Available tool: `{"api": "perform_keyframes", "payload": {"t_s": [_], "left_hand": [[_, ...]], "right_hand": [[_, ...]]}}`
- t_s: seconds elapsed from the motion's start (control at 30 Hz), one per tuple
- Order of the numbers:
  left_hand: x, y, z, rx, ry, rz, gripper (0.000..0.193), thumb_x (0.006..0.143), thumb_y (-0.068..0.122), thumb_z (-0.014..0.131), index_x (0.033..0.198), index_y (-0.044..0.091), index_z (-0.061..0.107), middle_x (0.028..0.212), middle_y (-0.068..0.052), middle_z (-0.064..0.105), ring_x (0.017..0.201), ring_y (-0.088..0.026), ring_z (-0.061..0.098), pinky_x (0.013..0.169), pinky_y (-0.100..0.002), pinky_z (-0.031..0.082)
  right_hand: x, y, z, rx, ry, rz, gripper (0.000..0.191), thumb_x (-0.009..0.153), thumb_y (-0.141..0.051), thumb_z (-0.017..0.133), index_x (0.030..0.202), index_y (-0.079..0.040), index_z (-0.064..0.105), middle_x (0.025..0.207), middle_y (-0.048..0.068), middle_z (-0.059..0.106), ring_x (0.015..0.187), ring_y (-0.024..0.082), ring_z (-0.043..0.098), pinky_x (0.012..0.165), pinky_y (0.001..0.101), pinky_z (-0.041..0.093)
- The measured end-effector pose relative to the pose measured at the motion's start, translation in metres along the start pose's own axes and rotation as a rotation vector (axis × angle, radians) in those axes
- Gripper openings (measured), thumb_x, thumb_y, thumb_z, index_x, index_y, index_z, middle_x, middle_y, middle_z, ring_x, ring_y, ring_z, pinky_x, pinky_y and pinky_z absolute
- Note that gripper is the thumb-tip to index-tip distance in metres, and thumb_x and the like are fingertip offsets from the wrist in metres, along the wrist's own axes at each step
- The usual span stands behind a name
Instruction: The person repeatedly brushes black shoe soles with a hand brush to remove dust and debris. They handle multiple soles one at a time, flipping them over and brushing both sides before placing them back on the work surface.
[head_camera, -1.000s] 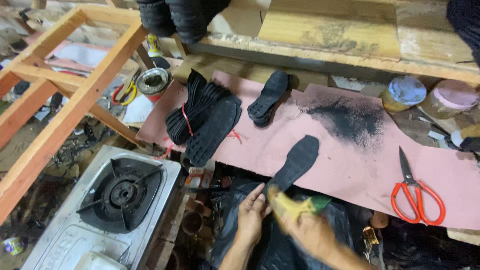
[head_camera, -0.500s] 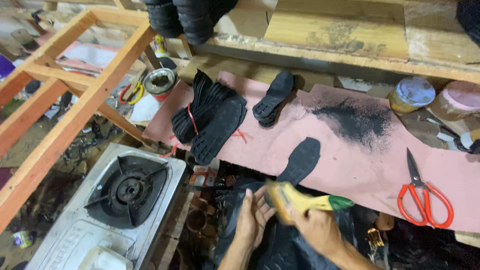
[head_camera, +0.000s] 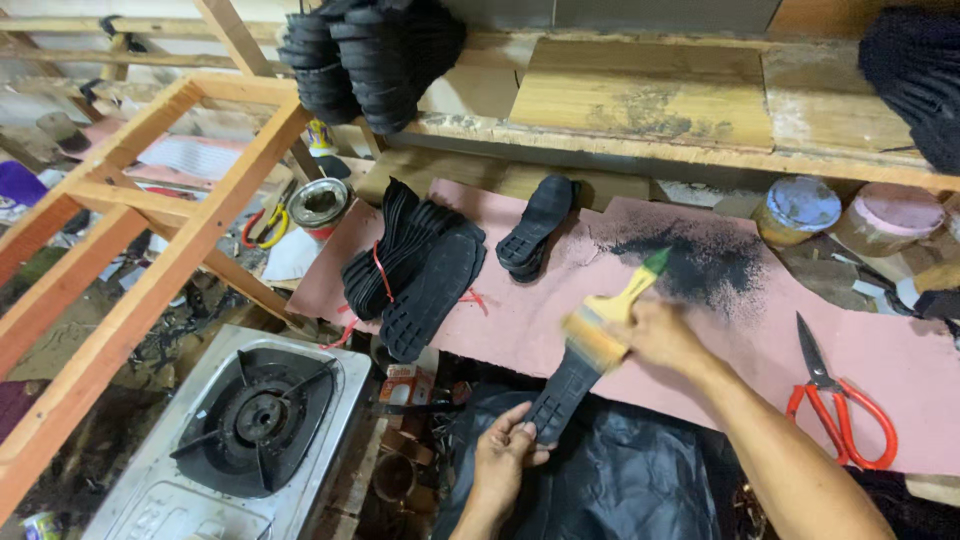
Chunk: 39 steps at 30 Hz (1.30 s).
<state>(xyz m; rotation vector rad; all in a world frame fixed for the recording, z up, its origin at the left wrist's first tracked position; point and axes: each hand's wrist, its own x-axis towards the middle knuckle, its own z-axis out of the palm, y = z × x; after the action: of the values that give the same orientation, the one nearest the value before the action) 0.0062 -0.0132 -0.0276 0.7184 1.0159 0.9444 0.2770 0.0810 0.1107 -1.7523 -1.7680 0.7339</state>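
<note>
Black rubber shoe sole (head_camera: 563, 398), flat and long, lay at about six o'clock on the near edge of the pink sheet (head_camera: 700, 350) covering the worktop, its heel end hanging over a black plastic bag (head_camera: 620, 480). Left hand (head_camera: 503, 460) pinched that heel end, fingers (head_camera: 522, 432) pressed together on top and thumb beneath, as far as could be told. Right hand (head_camera: 665, 335) wrapped its fingers closed around the yellow handle of a flat paintbrush (head_camera: 605, 325), whose bristles rested on the sole's front end.

Brushing well here likely meant keeping the sole pinned steady while drawing the bristles along its length, with even pressure, and keeping the left fingers clear of the bristles.

At ten o'clock from the sole sat a fanned stack of black soles (head_camera: 415, 265) tied with red string, and at twelve o'clock a single black sole (head_camera: 537, 225). Toward one o'clock a dark sooty smear (head_camera: 700, 262) marked the sheet. Red-handled scissors (head_camera: 835, 400) lay at three o'clock. A metal gas stove (head_camera: 250, 430) stood at nine o'clock, well apart, below a wooden frame (head_camera: 150, 250).
</note>
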Motion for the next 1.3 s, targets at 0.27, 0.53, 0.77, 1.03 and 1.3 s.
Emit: {"api": "perform_keyframes", "payload": {"t_s": [0.27, 0.53, 0.77, 1.03, 1.3], "left_hand": [[-0.017, 0.034, -0.008, 0.009, 0.017, -0.014, 0.045, 0.097, 0.013, 0.06, 0.14, -0.002, 0.055, 0.104, -0.015, 0.076, 0.07, -0.02, 0.076, 0.061, -0.028, 0.058], [0.008, 0.156, 0.015, 0.26, -0.119, 0.381, 0.044, 0.103, 0.012, 0.056, 0.142, -0.005, 0.06, 0.104, -0.013, 0.075, 0.08, -0.015, 0.07, 0.073, -0.025, 0.056], [0.1, 0.233, 0.066, 0.091, -0.061, 0.435, 0.042, 0.097, 0.011, 0.058, 0.136, -0.004, 0.058, 0.104, -0.013, 0.073, 0.075, -0.019, 0.072, 0.067, -0.029, 0.057], [0.115, 0.229, 0.075, 1.28, 0.411, 0.88, 0.048, 0.088, 0.032, 0.075, 0.127, 0.005, 0.068, 0.129, -0.016, 0.059, 0.107, -0.036, 0.066, 0.085, -0.048, 0.056], [0.141, 0.229, 0.077, 1.439, 0.253, 0.876, 0.044, 0.083, 0.033, 0.076, 0.116, 0.004, 0.072, 0.121, -0.02, 0.067, 0.113, -0.039, 0.063, 0.094, -0.049, 0.05]], "right_hand": [[0.001, 0.034, -0.022, -0.184, 0.481, 0.16, 0.048, 0.091, -0.048, 0.069, 0.083, 0.0, 0.07, 0.076, 0.019, 0.071, 0.064, 0.03, 0.068, 0.061, 0.0437, 0.052], [-0.03, 0.059, -0.006, 0.077, 0.528, 0.428, 0.055, 0.092, -0.053, 0.067, 0.089, 0.001, 0.076, 0.078, 0.024, 0.073, 0.072, 0.037, 0.071, 0.069, 0.0495, 0.052], [-0.033, 0.051, -0.004, 0.058, 0.549, 0.418, 0.054, 0.088, -0.056, 0.067, 0.098, -0.003, 0.076, 0.086, 0.023, 0.075, 0.081, 0.039, 0.073, 0.074, 0.0485, 0.054], [-0.031, 0.054, -0.003, 0.058, 0.567, 0.356, 0.054, 0.086, -0.056, 0.066, 0.096, -0.003, 0.075, 0.084, 0.022, 0.074, 0.078, 0.039, 0.073, 0.07, 0.0486, 0.054], [-0.03, 0.052, -0.004, 0.023, 0.529, 0.411, 0.055, 0.088, -0.056, 0.068, 0.091, -0.002, 0.076, 0.082, 0.022, 0.075, 0.078, 0.039, 0.073, 0.07, 0.047, 0.054]]}}
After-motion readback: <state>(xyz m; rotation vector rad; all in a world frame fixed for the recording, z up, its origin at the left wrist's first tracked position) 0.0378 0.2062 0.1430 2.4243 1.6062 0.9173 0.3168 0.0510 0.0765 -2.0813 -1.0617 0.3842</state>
